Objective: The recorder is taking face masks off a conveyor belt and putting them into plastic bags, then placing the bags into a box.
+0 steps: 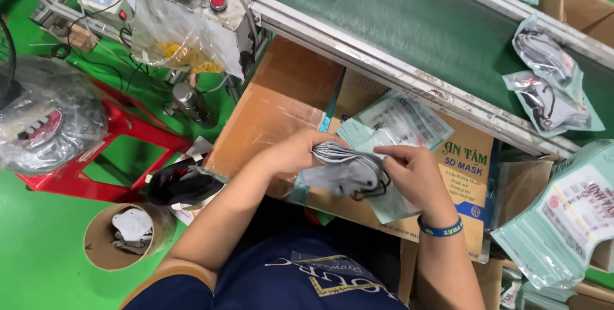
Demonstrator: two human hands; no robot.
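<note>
My left hand (300,150) and my right hand (412,172) together hold a stack of grey face masks (342,169) with black ear loops, above a flat cardboard box (281,102). The masks sit against a clear, pale green plastic pouch (400,121) that lies open under them. My left fingers pinch the top edge of the stack. My right hand grips its right end, and a blue wristband (440,228) circles that wrist.
A green conveyor belt (396,16) runs along the back, carrying two filled mask pouches (550,86). A pile of empty pouches (563,220) lies at right. At left stand a red stool (121,137), a cardboard tube (121,236) and a bagged fan (45,115).
</note>
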